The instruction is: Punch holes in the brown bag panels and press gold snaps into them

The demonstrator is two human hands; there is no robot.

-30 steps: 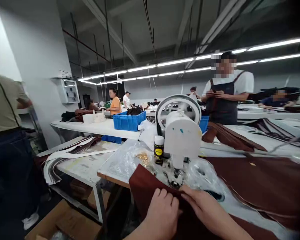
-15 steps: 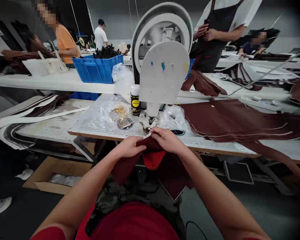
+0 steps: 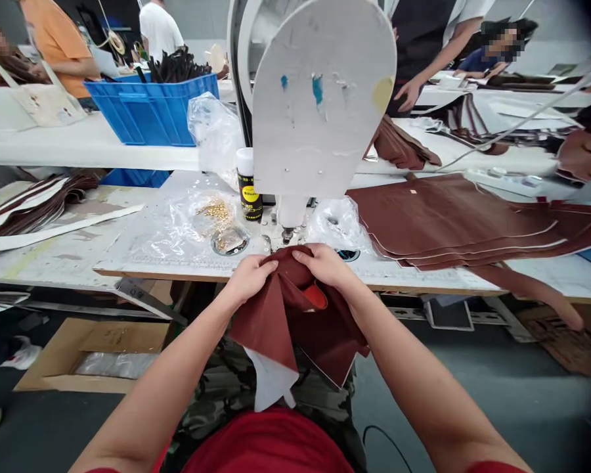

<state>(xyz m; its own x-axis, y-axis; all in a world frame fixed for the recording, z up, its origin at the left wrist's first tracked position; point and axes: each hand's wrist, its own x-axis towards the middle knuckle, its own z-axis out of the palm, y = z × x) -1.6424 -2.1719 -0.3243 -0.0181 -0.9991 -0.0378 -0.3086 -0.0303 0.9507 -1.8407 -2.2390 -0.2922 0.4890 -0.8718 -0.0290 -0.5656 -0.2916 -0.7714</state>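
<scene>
Between my two hands a brown leather piece (image 3: 270, 315) is stretched at the table's front edge, its lower part hanging over my lap. My left hand (image 3: 250, 276) pinches its upper left side, thumb on top. On the upper right, my right hand (image 3: 325, 264) grips it the same way. A red-orange flap (image 3: 316, 297) shows in the fold below my right hand, and a white backing (image 3: 270, 380) hangs at the bottom. Just beyond my fingers stands the machine's working head (image 3: 288, 226), under a large pale rounded housing (image 3: 322, 98). The leather's top edge lies close to it; contact cannot be made out.
Left of the machine are a black-and-yellow spray can (image 3: 249, 187) and gold-coloured small parts (image 3: 215, 215) on clear plastic. Brown leather sheets (image 3: 453, 217) lie stacked at right. Behind are a blue crate (image 3: 152, 108) and several people. A cardboard box (image 3: 93, 355) sits on the floor.
The leather has been turned and spread, so its brown face and white backing now show. Less of the red-orange flap is visible. My view has moved closer to the machine.
</scene>
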